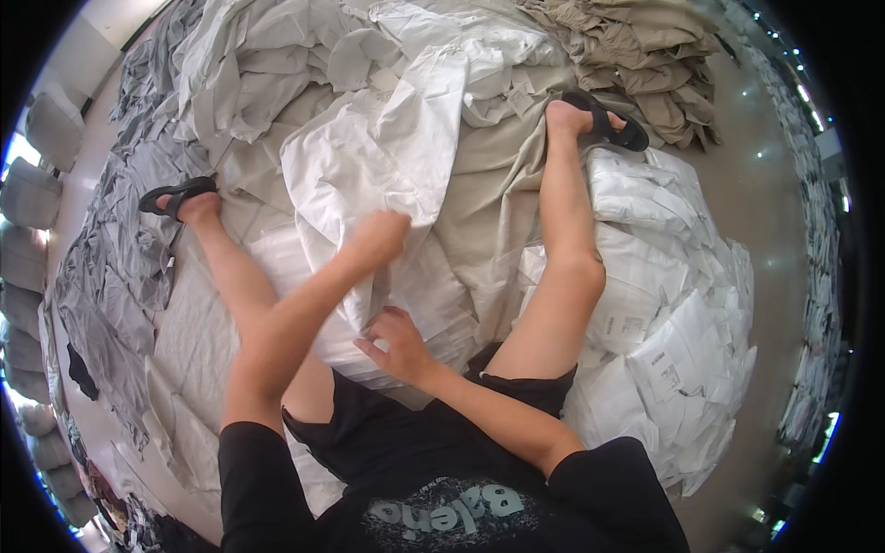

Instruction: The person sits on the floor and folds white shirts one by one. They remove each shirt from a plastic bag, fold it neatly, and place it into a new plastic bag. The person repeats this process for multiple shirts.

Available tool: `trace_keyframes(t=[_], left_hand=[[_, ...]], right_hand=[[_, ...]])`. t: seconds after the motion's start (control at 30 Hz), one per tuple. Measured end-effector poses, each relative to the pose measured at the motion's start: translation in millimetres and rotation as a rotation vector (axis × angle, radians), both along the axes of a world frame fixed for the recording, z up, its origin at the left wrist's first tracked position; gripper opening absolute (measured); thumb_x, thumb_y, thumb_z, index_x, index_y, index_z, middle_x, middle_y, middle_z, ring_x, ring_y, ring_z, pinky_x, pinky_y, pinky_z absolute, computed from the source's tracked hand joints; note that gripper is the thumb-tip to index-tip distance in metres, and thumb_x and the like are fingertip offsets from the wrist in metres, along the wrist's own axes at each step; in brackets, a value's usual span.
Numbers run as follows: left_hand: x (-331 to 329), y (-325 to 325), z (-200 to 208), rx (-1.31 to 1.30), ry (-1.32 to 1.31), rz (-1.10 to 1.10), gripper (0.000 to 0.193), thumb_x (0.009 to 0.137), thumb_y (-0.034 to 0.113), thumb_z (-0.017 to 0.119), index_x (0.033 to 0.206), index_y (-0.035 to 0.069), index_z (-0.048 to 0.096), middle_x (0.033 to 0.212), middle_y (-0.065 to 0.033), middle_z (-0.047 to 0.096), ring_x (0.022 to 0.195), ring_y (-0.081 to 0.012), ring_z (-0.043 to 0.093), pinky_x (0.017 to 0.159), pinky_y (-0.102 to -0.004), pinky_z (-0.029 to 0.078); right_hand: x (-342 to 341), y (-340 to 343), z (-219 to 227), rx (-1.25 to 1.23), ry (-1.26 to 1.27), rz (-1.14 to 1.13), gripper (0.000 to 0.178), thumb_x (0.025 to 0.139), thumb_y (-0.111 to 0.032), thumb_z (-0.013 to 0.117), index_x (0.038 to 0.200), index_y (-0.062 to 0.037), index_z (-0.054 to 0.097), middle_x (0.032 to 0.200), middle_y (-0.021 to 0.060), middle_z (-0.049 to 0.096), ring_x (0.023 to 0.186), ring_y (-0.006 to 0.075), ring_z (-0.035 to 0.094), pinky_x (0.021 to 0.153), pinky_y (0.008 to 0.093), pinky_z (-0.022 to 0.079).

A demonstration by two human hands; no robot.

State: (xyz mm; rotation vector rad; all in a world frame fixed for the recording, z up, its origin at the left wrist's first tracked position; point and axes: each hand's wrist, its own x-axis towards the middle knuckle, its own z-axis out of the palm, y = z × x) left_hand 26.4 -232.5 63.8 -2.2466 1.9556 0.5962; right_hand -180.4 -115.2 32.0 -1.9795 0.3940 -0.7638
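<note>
I sit on the floor with legs spread, black sandals on both feet. Between my legs lies a white garment (pixel 369 166), draped toward me over a flat stack of white pieces (pixel 433 304). My left hand (pixel 380 235) reaches forward with its fingers closed on the garment's lower edge. My right hand (pixel 392 341) presses flat, fingers apart, on the near part of the white stack.
A heap of folded white pieces (pixel 664 304) sits to the right of my right leg. Grey cloth (pixel 101 276) lies to the left, pale grey garments (pixel 249 64) pile up ahead, and khaki garments (pixel 645 55) at the far right. Bare floor (pixel 765 184) runs along the right.
</note>
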Motion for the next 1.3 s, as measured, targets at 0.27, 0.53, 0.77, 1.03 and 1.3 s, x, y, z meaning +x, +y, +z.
trace_keyframes(t=[0.27,0.53,0.77,1.03,1.3], left_hand=[[164.4,52.3,275.2,-1.185,0.498,0.768,0.026,0.088,0.015,0.073,0.108,0.001,0.079,0.093,-0.0041,0.074,0.082,-0.0173,0.064,0.074,-0.0322,0.050],[41.9,362.0,233.5,-1.364,0.248,0.957,0.049,0.098,0.002,0.051,0.146,-0.003,0.062,0.131,-0.0138,0.070,0.102,-0.0165,0.070,0.092,-0.0297,0.055],[-20.8,503.6,57.4,-0.618,0.170,1.199,0.037,0.096,-0.003,0.061,0.129,0.003,0.074,0.087,-0.0118,0.073,0.077,-0.0207,0.074,0.076,-0.0356,0.059],[-0.2,477.1,12.2,-0.410,-0.104,0.714,0.083,0.087,0.013,0.082,0.162,0.008,0.048,0.152,-0.0250,0.058,0.141,-0.0447,0.055,0.117,-0.0514,0.045],[-36.0,491.1,-56.2,-0.517,-0.132,0.610,0.073,0.088,0.017,0.078,0.154,-0.005,0.053,0.160,-0.0287,0.051,0.148,-0.0463,0.049,0.125,-0.0553,0.038]], right_hand=[[94.8,-151.2,192.8,-0.485,-0.307,-0.216,0.032,0.068,0.000,0.082,0.097,-0.0139,0.079,0.102,0.0032,0.065,0.108,0.0291,0.062,0.106,0.0469,0.042],[82.8,-102.9,282.2,-0.279,-0.328,0.931,0.037,0.078,0.007,0.077,0.109,-0.0132,0.078,0.144,0.0078,0.060,0.139,0.0362,0.058,0.115,0.0459,0.050],[4.7,-71.0,59.3,0.125,0.388,0.526,0.048,0.090,0.005,0.066,0.136,-0.0053,0.070,0.148,0.0157,0.060,0.136,0.0360,0.061,0.113,0.0430,0.051],[-28.9,27.7,23.3,-0.238,0.446,0.394,0.088,0.078,-0.011,0.090,0.157,-0.0187,0.052,0.161,0.0218,0.046,0.149,0.0452,0.048,0.124,0.0535,0.041],[24.3,44.0,-42.6,-0.436,0.256,0.209,0.055,0.089,-0.006,0.070,0.143,-0.0117,0.067,0.152,0.0185,0.060,0.153,0.0400,0.047,0.130,0.0645,0.025]])
